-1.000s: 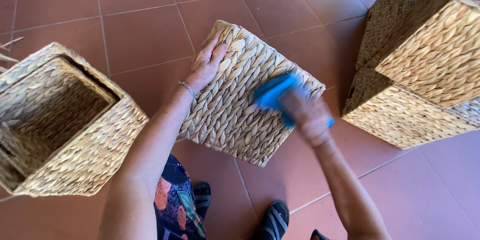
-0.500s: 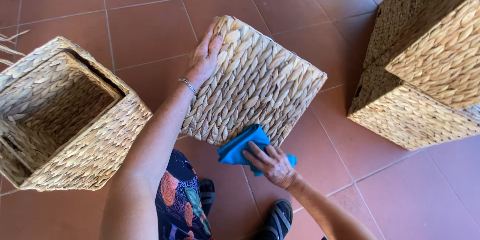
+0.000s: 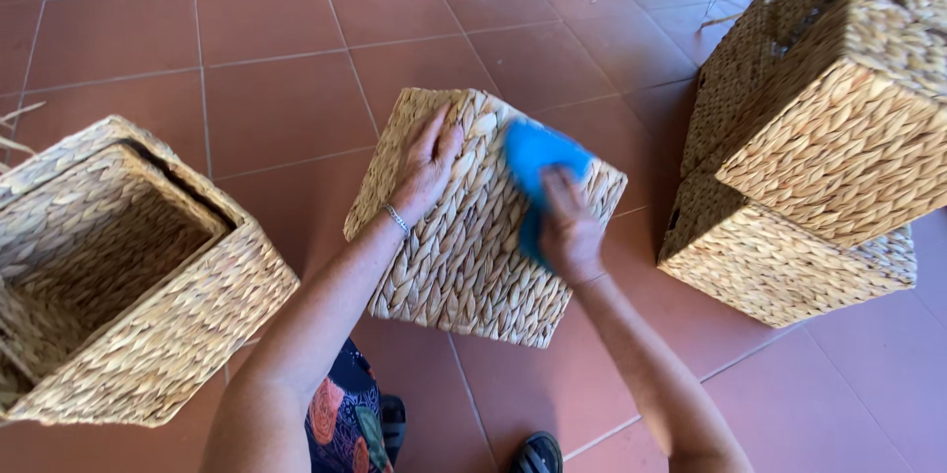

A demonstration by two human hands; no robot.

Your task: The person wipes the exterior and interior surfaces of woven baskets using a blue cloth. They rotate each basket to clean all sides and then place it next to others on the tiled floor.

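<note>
A square woven straw basket [image 3: 464,256] stands tilted in front of me, its flat woven side facing up. My left hand [image 3: 426,165] lies flat on its upper left part, fingers spread, a thin bracelet on the wrist. My right hand [image 3: 567,226] presses a blue cloth [image 3: 533,159] against the basket's upper right part, fingers closed over the cloth.
An open woven basket [image 3: 148,335] with another nested inside sits at the left. Two stacked woven baskets [image 3: 829,138] stand at the right. The floor is terracotta tile [image 3: 266,59]. My sandalled feet [image 3: 538,453] show at the bottom.
My right hand with the blue cloth moved from the basket's lower edge up to its upper right part. The left hand stayed on the basket's top.
</note>
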